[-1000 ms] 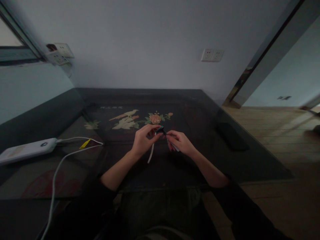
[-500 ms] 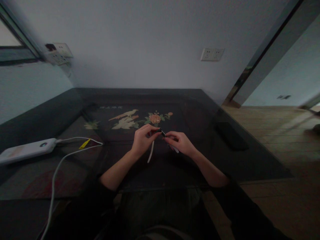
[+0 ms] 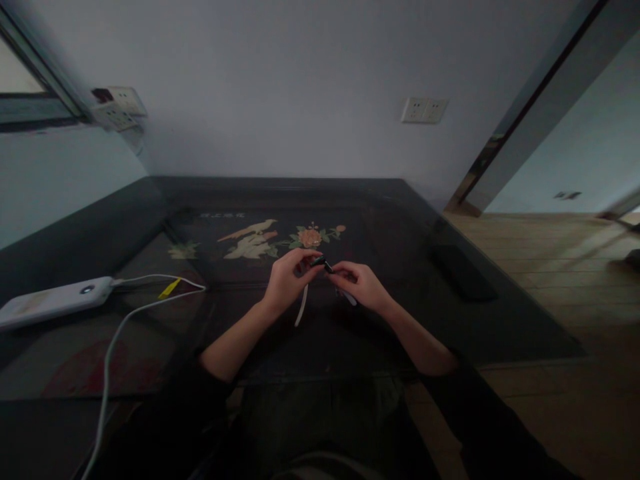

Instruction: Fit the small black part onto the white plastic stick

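Over the middle of the dark table, my left hand point(image 3: 286, 280) is closed in a pinch on a small black piece point(image 3: 319, 261). A narrow white strip point(image 3: 301, 307), like a band, hangs below those fingers. My right hand point(image 3: 361, 285) also pinches, thumb against fingers, at the right end of the black piece. Under the right fingers a short pale strip point(image 3: 349, 298) sticks out. The two pale strips look like halves of a wristband on a dark centre, but fingers hide most of it and its exact kind is unclear.
A white power bank point(image 3: 60, 301) lies at the left with a white cable point(image 3: 114, 333) and a yellow tag point(image 3: 170, 288). A black phone-like slab point(image 3: 463, 273) rests at the right. The table point(image 3: 280, 190) meets a wall with sockets point(image 3: 424, 110).
Both hands stay almost in place. The black piece between the fingertips has turned slightly, and the bright glint on it has faded. Other things have not moved.
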`<state>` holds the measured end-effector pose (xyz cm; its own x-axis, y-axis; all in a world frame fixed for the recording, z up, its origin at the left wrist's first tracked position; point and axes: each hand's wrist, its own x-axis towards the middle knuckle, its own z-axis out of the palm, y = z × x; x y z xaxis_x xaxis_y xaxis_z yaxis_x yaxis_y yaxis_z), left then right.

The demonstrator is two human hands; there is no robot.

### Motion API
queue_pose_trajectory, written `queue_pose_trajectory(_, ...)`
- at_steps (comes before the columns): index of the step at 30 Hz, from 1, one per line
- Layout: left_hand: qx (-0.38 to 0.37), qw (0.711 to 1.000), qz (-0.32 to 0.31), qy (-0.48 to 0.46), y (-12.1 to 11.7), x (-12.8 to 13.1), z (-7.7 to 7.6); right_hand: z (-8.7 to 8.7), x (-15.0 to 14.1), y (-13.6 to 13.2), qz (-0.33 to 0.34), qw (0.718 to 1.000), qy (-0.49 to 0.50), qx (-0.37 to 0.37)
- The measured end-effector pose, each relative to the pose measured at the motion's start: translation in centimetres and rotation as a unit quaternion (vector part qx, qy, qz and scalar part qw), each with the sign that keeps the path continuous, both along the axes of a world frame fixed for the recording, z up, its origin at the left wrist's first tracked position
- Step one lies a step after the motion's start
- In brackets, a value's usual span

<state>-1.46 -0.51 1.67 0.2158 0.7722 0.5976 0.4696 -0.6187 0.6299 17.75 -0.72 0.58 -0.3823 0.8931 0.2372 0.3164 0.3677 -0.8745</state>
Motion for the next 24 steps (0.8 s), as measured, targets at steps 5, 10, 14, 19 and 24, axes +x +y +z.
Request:
queue_pose_trajectory(5, -0.040, 0.999, -0.001, -0.013, 0.2, 0.1, 0.0, 0.0, 0.0, 0.1, -0.032, 0.999, 0.014, 0.003)
queue_pose_trajectory(10, -0.129, 0.988, 0.009, 0.090, 1.0, -0.5, -0.5, 0.0, 0.1, 0.2, -0.063, 0.998, 0.029, 0.001)
queue_pose_trajectory(14, -0.168, 0.949, 0.085, 0.252, 1.3, -1.1, -1.0, -0.2, 0.3, 0.6, -0.088, 0.995, 0.037, -0.001)
queue_pose_trajectory(19, -0.199, 0.921, 0.104, 0.318, 0.9, -0.7, -1.4, -0.5, 0.5, 1.0, -0.109, 0.993, 0.037, 0.023)
queue_pose_trajectory(24, -0.196, 0.901, 0.115, 0.369, 0.4, 0.2, -2.1, -0.5, 0.6, 1.1, -0.113, 0.992, 0.047, 0.025)
